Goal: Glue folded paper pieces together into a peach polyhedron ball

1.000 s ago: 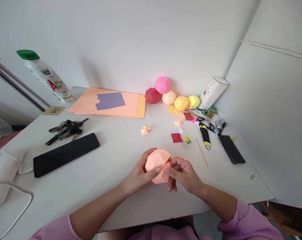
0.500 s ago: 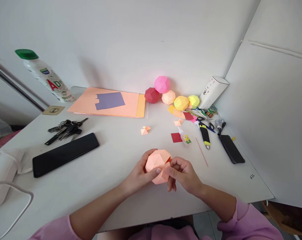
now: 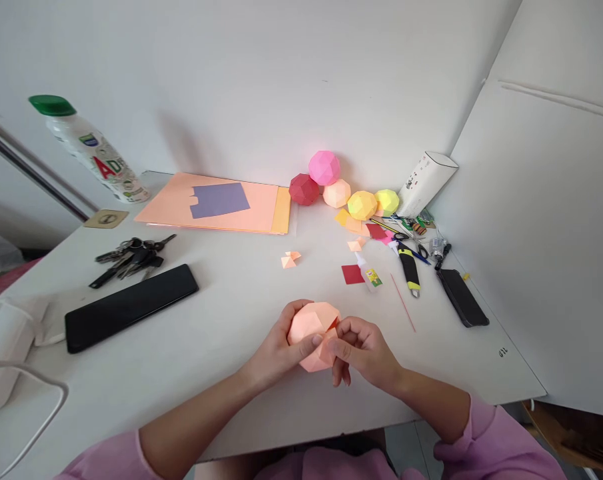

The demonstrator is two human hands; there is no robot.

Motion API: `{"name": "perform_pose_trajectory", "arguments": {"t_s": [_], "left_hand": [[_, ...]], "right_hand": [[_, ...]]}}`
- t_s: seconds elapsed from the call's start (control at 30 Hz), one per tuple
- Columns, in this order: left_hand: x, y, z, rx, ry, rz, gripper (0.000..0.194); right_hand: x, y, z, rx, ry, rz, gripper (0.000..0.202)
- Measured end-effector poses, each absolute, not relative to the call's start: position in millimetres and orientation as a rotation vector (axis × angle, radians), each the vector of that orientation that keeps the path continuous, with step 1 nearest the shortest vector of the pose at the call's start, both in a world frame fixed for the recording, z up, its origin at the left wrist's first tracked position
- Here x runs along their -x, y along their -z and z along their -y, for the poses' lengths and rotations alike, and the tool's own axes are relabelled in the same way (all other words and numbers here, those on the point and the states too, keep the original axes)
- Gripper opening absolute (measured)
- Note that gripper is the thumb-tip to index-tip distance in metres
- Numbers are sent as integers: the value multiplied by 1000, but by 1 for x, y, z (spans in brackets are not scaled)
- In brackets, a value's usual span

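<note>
1. Left hand (image 3: 283,341): clasped round the peach paper ball (image 3: 307,323), over the table (image 3: 241,300).
2. Right hand (image 3: 370,349): pinching beside its gapped edge (image 3: 334,324).
3. Step, apparently: closing this; next calls for alignment, gentle pressure.

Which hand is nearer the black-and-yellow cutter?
Right. The right hand is left of the cutter and closer to the person; the left hand is farther left, holding the left side of the peach paper ball.
</note>
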State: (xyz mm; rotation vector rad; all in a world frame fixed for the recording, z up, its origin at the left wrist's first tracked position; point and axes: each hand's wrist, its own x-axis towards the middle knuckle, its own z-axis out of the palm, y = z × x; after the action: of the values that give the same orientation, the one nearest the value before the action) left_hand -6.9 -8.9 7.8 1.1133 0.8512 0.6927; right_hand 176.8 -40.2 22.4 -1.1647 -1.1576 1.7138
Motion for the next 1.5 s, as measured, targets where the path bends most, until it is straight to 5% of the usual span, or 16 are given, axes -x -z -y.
{"name": "perform_pose_trajectory", "arguments": {"t_s": [1.5], "left_hand": [[7,3,14,-1184,-742,-774,62]], "right_hand": [[-176,-22,41,1165,-1704,1206,29]]}}
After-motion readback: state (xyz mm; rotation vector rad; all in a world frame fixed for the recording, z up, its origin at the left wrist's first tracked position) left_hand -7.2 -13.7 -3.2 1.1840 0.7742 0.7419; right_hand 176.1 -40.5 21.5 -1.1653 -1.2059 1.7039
